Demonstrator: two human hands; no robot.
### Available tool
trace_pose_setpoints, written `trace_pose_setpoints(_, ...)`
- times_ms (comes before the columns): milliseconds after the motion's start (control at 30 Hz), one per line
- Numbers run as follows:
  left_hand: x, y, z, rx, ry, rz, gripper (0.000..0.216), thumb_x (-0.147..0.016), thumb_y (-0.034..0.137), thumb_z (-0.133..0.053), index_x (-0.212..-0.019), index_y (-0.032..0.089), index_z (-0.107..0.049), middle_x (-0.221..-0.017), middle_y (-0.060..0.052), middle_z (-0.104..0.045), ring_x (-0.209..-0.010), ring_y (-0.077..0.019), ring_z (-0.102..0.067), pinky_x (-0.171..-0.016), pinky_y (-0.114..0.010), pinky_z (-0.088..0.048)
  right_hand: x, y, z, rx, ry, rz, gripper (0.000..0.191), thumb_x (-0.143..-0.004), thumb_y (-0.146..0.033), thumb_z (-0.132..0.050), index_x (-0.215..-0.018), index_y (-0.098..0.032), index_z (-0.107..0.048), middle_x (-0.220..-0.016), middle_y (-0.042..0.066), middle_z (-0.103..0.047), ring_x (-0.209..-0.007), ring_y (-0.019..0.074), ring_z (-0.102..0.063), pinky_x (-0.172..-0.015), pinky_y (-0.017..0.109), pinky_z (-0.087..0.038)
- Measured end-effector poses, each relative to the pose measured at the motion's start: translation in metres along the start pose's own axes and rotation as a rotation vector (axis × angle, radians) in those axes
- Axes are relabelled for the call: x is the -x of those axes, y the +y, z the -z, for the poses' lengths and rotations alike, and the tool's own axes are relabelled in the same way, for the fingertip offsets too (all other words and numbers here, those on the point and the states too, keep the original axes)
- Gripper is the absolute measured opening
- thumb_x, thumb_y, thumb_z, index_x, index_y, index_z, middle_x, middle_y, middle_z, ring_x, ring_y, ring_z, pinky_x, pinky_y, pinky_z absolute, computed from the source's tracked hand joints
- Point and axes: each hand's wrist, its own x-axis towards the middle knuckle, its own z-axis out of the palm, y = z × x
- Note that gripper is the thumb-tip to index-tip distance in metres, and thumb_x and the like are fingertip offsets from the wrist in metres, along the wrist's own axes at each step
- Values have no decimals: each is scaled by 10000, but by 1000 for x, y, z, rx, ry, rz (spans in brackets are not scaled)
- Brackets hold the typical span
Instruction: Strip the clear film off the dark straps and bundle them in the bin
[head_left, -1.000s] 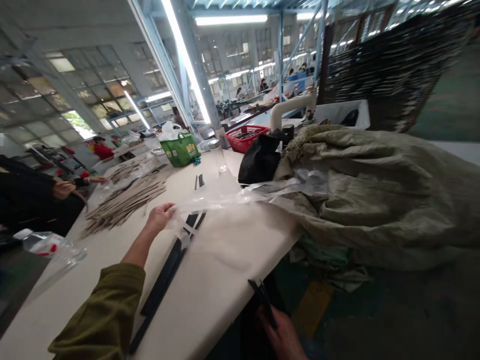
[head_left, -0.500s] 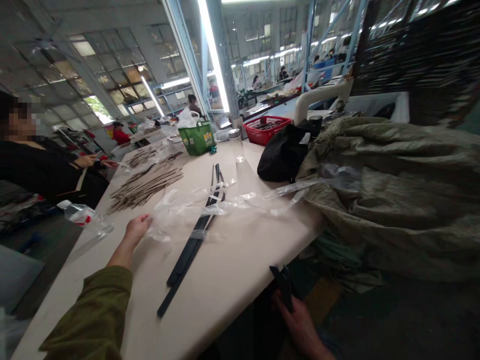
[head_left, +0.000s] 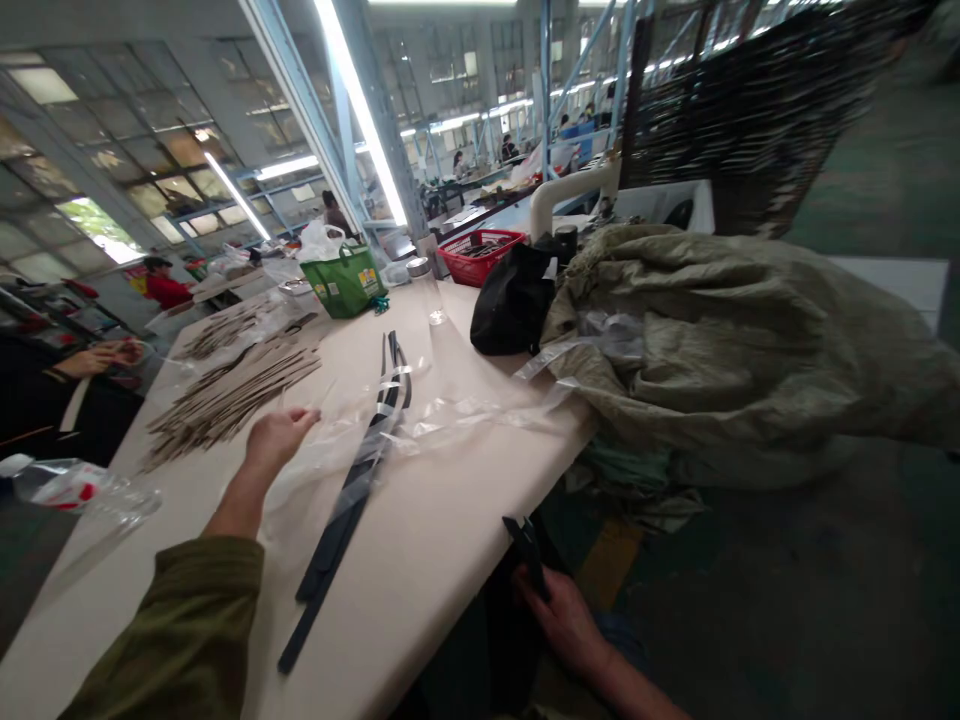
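the wide cream worktable (head_left: 442,520) carries, at its right edge, a bulky grey-green woven sack (head_left: 735,340), and down its middle long dark flat strips (head_left: 352,500) under a crumpled clear plastic sleeve (head_left: 420,420). half a second ago the left hand (head_left: 276,436) pinched the sleeve's end; now it hovers open just left of the film, gripping nothing, so the sleeve lies released over the strips. the right hand (head_left: 562,620), below the near table edge, is closed on a short dark strip piece (head_left: 527,550).
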Motion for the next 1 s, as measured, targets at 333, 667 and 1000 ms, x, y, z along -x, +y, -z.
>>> trace_pose_setpoints(333,-3,238,-62,57,-319,-653,426,-677,412,-759,-1044,198,-745,-987,-65,-755,-880,-218,-683,-746,-247,-485,5,-4,7,-12,10,-10,481,-979,-561,-354,-868,-170,-612,-770,55,-663,-735,190,-621,-697,286,-427)
trace_pose_setpoints(667,30,195,-11,104,-115,-758,256,-887,395,-548,-971,235,-729,-922,-33,-751,-840,-188,-672,-754,-277,-454,-28,-93,78,-584,171,-112,531,-843,-667,-556,-891,-143,-627,-596,22,-619,-448,103,-484,-445,226,-355)
trace_pose_setpoints(1000,81,144,0,367,-15,-968,228,-909,381,-574,-929,220,-735,-852,-28,-737,-780,-153,-653,-735,-252,-458,-141,-165,65,-1200,-86,-312,407,-845,-524,-676,-1029,-166,-619,-546,-99,-493,-353,8,-183,-433,170,-405)
